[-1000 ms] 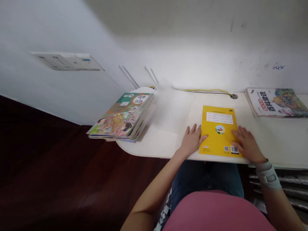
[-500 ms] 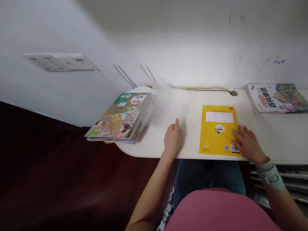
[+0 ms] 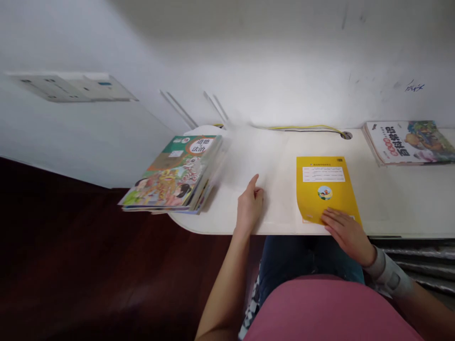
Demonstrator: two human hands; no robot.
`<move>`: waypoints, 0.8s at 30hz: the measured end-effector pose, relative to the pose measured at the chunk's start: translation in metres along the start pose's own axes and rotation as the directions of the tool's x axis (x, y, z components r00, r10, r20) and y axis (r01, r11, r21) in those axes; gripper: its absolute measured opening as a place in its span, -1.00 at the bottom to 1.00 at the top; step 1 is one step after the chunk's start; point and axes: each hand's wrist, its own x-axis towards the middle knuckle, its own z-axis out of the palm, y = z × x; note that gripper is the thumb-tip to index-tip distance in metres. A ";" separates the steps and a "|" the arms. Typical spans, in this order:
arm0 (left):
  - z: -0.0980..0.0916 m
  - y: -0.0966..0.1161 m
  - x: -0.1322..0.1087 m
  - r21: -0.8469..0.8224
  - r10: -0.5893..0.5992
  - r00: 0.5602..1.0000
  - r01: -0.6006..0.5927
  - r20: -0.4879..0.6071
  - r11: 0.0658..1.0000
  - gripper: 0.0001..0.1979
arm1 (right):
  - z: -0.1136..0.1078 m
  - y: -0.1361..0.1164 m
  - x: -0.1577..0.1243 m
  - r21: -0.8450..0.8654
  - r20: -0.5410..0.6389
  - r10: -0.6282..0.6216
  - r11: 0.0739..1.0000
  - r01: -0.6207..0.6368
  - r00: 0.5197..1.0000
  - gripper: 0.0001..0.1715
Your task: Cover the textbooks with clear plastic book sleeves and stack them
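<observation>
A yellow book (image 3: 320, 173) lies on the white desk in front of me, back cover up. My right hand (image 3: 346, 234) rests on its lower right part, fingers stretched and close together; the thumb is hidden. The book's lower left corner is curled up. Left of the book, my left hand (image 3: 250, 206) rests on the desk holding nothing, index finger stretched out and the other fingers bent. Farther left is a stack of books (image 3: 170, 173) with a colourful green-topped cover, sticking out over the desk's rounded edge.
A second pile of books (image 3: 408, 142) sits on the white desk (image 3: 263, 147) at the right. Along the wall runs a yellow cable (image 3: 302, 127) to a cable hole (image 3: 346, 136). A socket panel (image 3: 74, 87) is on the left wall.
My right hand has slid left across the lower part of the yellow book, and its lower left corner now curls up. My left hand's other fingers have bent in.
</observation>
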 end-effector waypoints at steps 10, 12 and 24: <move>-0.003 -0.004 -0.001 -0.095 -0.007 0.999 0.010 0.040 0.995 -0.53 | 0.005 0.004 -0.006 -0.133 0.054 -0.068 0.988 0.074 0.996 -0.51; -0.002 -0.005 0.000 -0.141 -0.027 0.999 0.033 0.046 0.990 -0.54 | 0.001 0.009 -0.006 -0.126 0.077 -0.103 0.986 0.112 0.992 -0.51; -0.019 0.009 -0.005 0.516 0.238 0.970 -0.224 0.040 0.827 -0.57 | -0.014 0.041 -0.003 0.044 0.087 -0.021 0.999 0.017 0.996 -0.47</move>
